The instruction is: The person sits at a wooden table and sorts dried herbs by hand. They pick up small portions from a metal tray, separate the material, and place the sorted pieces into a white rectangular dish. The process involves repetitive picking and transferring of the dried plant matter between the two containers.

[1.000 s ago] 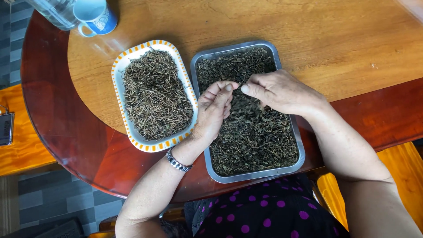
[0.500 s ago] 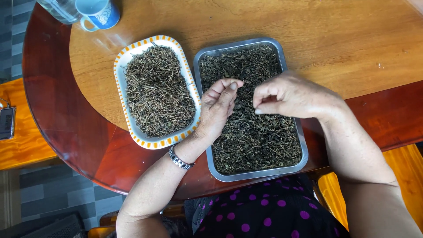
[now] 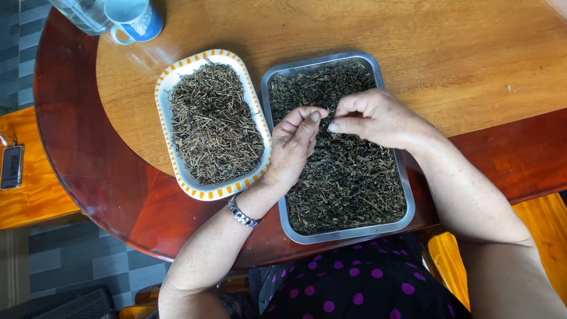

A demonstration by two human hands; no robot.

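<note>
Sorting dried herb leaves (image 3: 348,177) in the steel tray (image 3: 407,204) right of the stem-filled patterned tray (image 3: 165,147): left hand (image 3: 295,147) loosely cupped, right hand (image 3: 372,118) pinching a likely light, brittle sprig, best nipped gently by fingertips.

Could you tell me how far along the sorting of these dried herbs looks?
Done: the orange-rimmed tray holds a heap of stalks. In hand: the left hand and right hand pinch a bit over the metal tray. Left: dark leafy herbs fill it.
</note>
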